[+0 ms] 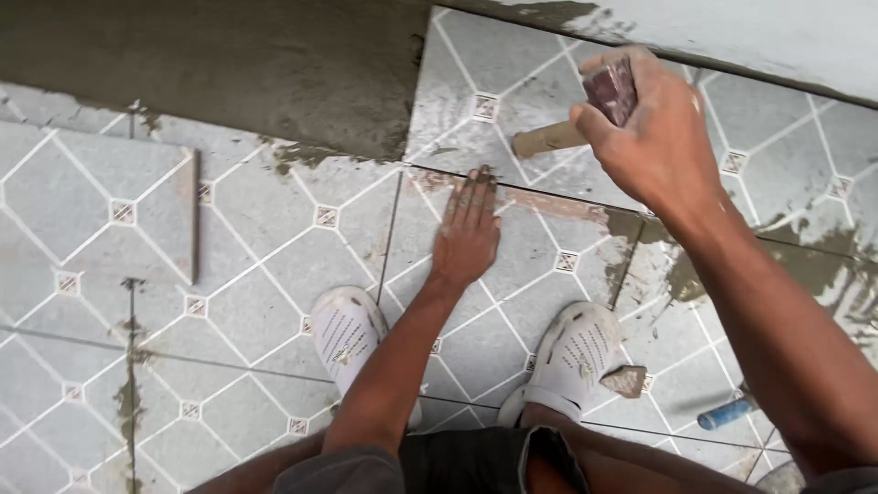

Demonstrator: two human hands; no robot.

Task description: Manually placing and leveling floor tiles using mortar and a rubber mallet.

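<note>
Item: grey floor tile (pixel 512 101), square, printed with a white diamond lattice and small patterned squares at the crossings. It lay at the top middle of the view, bedded on wet grey mortar (pixel 274 64), its near edge running just along the joint with the already laid tiles. Streaks of mortar smeared its face.

Left hand (pixel 468 229): flat, fingers together and extended, palm down, gripping nothing. Its fingertips reached the joint at the near edge of the grey floor tile; the palm rested on the laid tile (pixel 540 274) below it.

Right hand (pixel 654 133): clenched around a mallet (pixel 611 90), dark reddish head showing above the fist, pale wooden handle projecting left below it. It was held over the right part of the grey floor tile; whether the tool touched the surface could not be told.

Surroundings: a loose tile (pixel 101 210) of the same pattern lay on the laid floor at the left, well apart from the hands. Two white perforated clogs, left (pixel 346 334) and right (pixel 574 352), stood on the laid tiles near the bottom middle. A small lump of rubble (pixel 626 380) lay just beside the right clog. A blue cylindrical handle (pixel 727 413) lay at the lower right. Mortar stains (pixel 672 279) marked the joints to the right. A pale wall edge (pixel 777 37) crossed the top right corner.
</note>
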